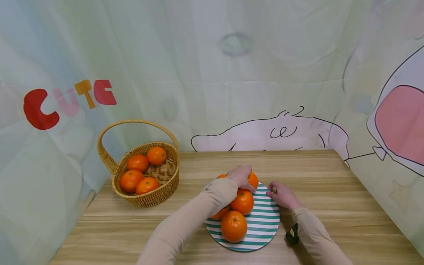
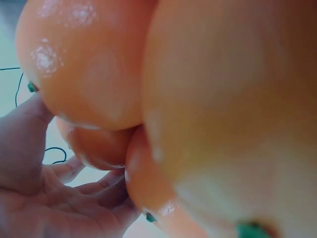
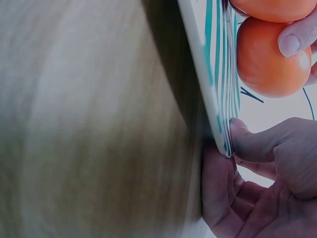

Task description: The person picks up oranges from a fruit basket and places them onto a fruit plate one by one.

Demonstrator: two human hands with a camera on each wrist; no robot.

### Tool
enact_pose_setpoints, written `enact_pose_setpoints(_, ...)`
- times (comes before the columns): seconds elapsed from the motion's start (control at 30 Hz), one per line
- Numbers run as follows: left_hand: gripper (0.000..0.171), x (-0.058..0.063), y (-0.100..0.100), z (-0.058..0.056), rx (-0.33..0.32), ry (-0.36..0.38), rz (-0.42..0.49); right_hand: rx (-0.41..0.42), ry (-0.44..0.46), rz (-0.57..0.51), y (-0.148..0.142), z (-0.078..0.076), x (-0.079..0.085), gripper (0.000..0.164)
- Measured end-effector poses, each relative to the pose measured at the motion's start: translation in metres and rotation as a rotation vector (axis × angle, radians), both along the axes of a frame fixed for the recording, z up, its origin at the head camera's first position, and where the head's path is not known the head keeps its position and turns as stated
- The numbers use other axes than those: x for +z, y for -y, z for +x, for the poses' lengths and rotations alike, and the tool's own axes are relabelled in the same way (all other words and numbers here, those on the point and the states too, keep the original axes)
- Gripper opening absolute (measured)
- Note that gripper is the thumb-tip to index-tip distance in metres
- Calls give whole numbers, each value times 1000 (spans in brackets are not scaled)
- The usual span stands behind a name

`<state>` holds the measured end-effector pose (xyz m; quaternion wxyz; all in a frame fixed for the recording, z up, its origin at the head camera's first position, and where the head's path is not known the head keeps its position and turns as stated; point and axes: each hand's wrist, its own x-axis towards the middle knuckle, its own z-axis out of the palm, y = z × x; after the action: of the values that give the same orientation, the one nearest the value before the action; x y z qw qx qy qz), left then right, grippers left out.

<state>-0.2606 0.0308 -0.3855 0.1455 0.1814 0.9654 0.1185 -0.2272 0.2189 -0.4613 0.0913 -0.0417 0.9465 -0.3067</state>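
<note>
Several oranges sit on a round plate [image 1: 265,224] with green and white stripes. My left hand [image 1: 240,176] reaches over the far side of the plate and grips an orange [image 1: 253,180]; in the right wrist view its thumb [image 3: 291,43] lies against that orange [image 3: 270,69]. Nearer to me are a middle orange [image 1: 243,202] and a front orange [image 1: 233,226]. Others are partly hidden under my left hand and sleeve. My right hand [image 1: 283,195] pinches the plate's right rim, its thumb [image 3: 252,144] on top and fingers beneath.
On the left of the wooden table [image 1: 318,173] stands a wicker basket [image 1: 172,184] with a tall handle, holding several oranges [image 1: 131,180]. A printed curtain [image 1: 205,95] hangs behind the table and along its sides. A black band [image 1: 292,234] is at my right wrist.
</note>
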Motion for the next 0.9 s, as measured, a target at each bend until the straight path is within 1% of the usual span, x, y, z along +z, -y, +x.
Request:
enact_pose_setpoints(0.1,63,0,0,1,-8,-13,-13,-5,6,-2,1,0,1,11)
enact_pose_setpoints(0.37,61,0,-1,4,-3,-31,-39,-5,6,1,1,1,2,12)
enact_pose_setpoints(0.67,62,0,-2,3,1,-24,-58,7,1,2,0,0,2,11)
enact_pose_setpoints(0.9,65,-1,-2,4,6,-22,-57,12,-10,4,0,0,1,10)
